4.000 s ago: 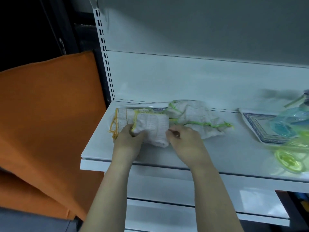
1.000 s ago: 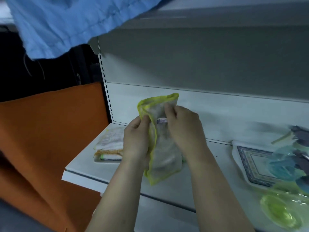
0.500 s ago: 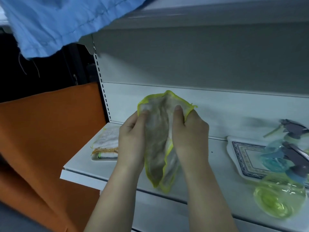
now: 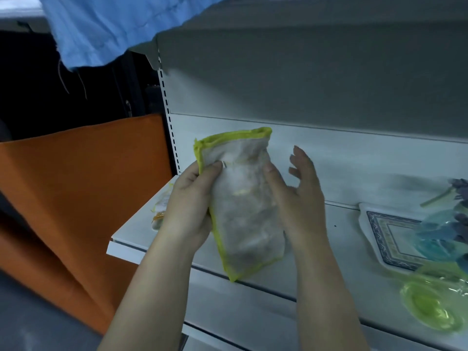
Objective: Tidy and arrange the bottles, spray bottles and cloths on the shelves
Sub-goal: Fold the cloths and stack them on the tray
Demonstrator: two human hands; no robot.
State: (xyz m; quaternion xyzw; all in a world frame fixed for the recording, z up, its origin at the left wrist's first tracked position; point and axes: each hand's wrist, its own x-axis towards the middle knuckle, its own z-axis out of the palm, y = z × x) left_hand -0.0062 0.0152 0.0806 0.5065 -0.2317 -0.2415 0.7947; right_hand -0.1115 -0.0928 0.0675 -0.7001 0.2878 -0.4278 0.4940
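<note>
I hold a white cloth with a green-yellow hem (image 4: pixel 243 203) upright above the white shelf (image 4: pixel 316 236). My left hand (image 4: pixel 188 206) grips its left edge, thumb on the front. My right hand (image 4: pixel 296 198) presses its thumb on the cloth's right side while its fingers are spread behind it. A folded cloth with an orange hem (image 4: pixel 160 211) lies on the shelf's left end, mostly hidden by my left hand. A blue spray bottle (image 4: pixel 440 231) stands at the right, a yellow-green one (image 4: pixel 433 305) in front of it.
A white tray with a blue patterned border (image 4: pixel 382 236) sits on the shelf under the blue spray bottle. An orange fabric panel (image 4: pixel 76 193) hangs left of the shelf. A blue cloth (image 4: pixel 114 26) hangs from above at the top left.
The cloth has been folded narrower and now hangs flat between my hands. My right fingers have come off it and spread, with only the thumb still on it.
</note>
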